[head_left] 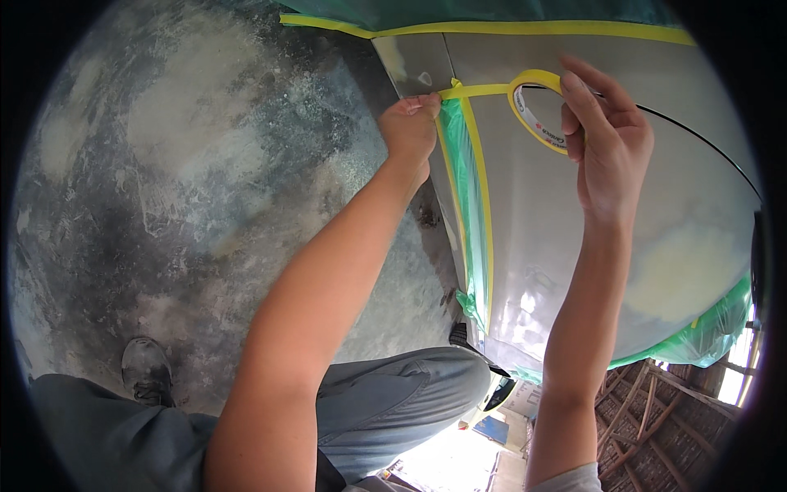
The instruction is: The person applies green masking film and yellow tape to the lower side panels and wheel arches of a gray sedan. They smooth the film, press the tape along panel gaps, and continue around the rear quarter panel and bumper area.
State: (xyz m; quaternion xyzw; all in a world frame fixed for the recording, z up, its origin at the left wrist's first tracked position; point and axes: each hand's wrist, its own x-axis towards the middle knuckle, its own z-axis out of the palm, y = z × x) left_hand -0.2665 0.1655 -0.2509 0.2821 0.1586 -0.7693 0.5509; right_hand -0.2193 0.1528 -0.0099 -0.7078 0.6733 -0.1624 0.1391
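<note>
My right hand (611, 139) grips a roll of yellow masking tape (534, 116), fingers curled over its right side. A short strip of tape (488, 89) runs from the roll leftward across a grey car body panel (541, 197). At the strip's far end my left hand (410, 127) is closed, thumb and fingers pinched on the tape at the panel's edge. Just below, a narrow band of green masking film (469, 189) runs down the panel, with yellow tape along its sides. The left fingertips are close to the top of this film.
Green film (525, 10) edged with yellow tape (533, 29) covers the far side of the car. More green film (697, 340) hangs at the lower right. The stained concrete floor (164, 189) lies left of the car. My bent knee (443, 381) is near the panel's lower edge.
</note>
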